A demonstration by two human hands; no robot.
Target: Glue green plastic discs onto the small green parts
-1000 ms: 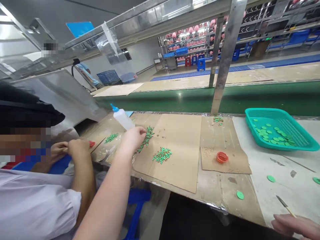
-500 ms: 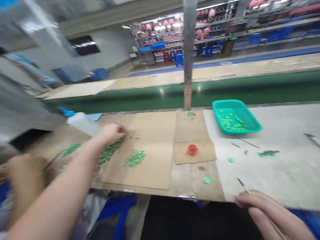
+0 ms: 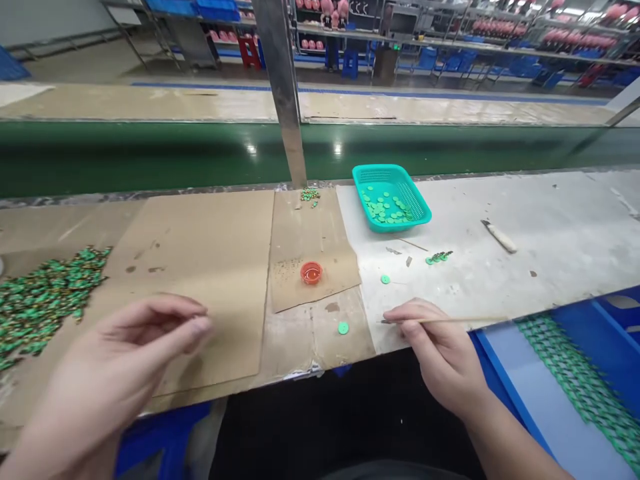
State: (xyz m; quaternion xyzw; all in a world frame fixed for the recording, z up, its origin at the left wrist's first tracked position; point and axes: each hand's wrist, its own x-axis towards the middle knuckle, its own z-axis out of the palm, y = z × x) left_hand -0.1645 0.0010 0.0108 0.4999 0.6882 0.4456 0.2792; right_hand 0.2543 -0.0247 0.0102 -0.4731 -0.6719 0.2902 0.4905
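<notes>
My left hand [image 3: 133, 360] hovers over the cardboard sheet [image 3: 215, 233], its thumb and index fingertip drawn together. Whatever may be between those fingertips cannot be made out. My right hand [image 3: 440, 353] grips a thin paintbrush [image 3: 465, 320], dark tip pointing left, above the table's front edge. Two flat green discs lie close to it: one disc [image 3: 343, 328] on the brown surface, another disc [image 3: 385, 279] on the white sheet. Between the hands, farther back, a small red cup [image 3: 311, 273] with liquid stands on a cardboard piece [image 3: 345, 280].
A heap of small green pieces [image 3: 50, 300] is at left, a few more pieces [image 3: 310, 195] by the metal post [image 3: 287, 100]. The turquoise basket [image 3: 393, 227] contains green discs. Right of it lie a row of green pieces [image 3: 439, 258] and a white-handled knife [image 3: 500, 237].
My view has swung right. My left hand has come back from the heap of green pieces toward me. The paintbrush has turned from pointing away to pointing left.
</notes>
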